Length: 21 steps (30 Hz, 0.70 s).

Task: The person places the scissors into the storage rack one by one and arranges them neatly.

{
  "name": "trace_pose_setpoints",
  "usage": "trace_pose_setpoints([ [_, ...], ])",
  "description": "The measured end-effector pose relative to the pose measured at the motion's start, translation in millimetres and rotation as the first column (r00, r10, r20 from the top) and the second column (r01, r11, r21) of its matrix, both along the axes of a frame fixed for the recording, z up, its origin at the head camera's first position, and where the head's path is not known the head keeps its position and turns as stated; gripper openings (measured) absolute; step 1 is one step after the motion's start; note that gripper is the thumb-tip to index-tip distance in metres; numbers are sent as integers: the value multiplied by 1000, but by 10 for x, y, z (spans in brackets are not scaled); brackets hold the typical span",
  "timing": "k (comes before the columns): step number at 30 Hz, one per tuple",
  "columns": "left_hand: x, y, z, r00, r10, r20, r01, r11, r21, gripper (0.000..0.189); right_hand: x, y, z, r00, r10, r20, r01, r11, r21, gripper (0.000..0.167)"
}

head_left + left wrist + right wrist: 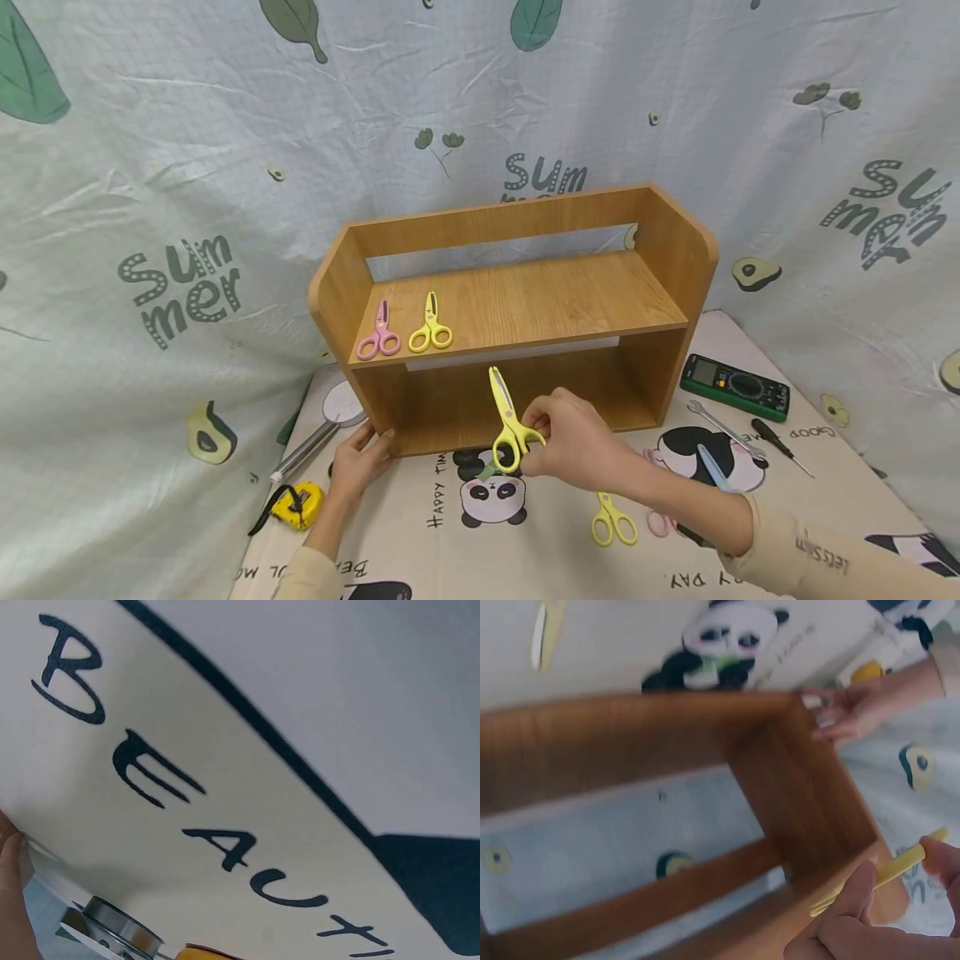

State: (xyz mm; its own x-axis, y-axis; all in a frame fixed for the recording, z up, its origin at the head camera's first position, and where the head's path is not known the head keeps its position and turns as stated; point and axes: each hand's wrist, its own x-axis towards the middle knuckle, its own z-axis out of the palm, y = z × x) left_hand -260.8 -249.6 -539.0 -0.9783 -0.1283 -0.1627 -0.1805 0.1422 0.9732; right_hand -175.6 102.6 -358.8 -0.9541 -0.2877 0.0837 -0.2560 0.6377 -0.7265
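Held yellow scissors point(513, 432): one pair; we find them in front of the lower compartment of the wooden shelf unit point(495, 221), blade tips up and leaning slightly left, loops down.
Right hand point(573, 437): thumb and fingers pinch the held pair at its right loop; in the right wrist view we see that pair edge-on.
Left hand point(358, 462): grips the unit's lower left front corner, thumb at the front edge, fingers along the outer side; the left wrist view gives us only a sliver of it.
Upper shelf point(540, 296): two pairs at the left end, side by side and apart; pink scissors point(380, 333) outermost, shelved yellow scissors point(431, 325) next; both point rearward.
Worktop point(435, 562), right: loose yellow scissors point(613, 523), tips hidden by the forearm; pink loop point(660, 523), mostly hidden; light-blue object point(712, 467), partly covered, kind uncertain to us; wrench point(726, 430); black-handled screwdriver point(772, 438); green-cased multimeter point(735, 387), just beside the unit.
Worktop, left: yellow tape measure point(300, 505), near the left forearm; silver-handled tool point(306, 451) with a round pale head, beside the unit.
Backdrop point(225, 167): pale hanging cloth, printed with leaves, avocados and "Summer".
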Motion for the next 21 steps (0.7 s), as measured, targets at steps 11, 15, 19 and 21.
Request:
trace_pose_setpoints([
  [11,-6,-9,-13,1000,0,-8,0,1000,9,71,-464,-207,559,998,63,-30,-62,998,28,23],
  [15,-4,-7,-17,1000,-3,-9,3,1000,7,72,-666,-281,690,996,78,-43,-76,996,46,20],
  [19,0,-5,-15,1000,3,-10,-3,1000,7,70,-884,-366,780,994,79,-75,-71,992,101,43],
  [21,-4,0,-9,1000,5,-12,-5,1000,7,70,-989,-408,813,995,63,-79,-52,990,130,48],
])
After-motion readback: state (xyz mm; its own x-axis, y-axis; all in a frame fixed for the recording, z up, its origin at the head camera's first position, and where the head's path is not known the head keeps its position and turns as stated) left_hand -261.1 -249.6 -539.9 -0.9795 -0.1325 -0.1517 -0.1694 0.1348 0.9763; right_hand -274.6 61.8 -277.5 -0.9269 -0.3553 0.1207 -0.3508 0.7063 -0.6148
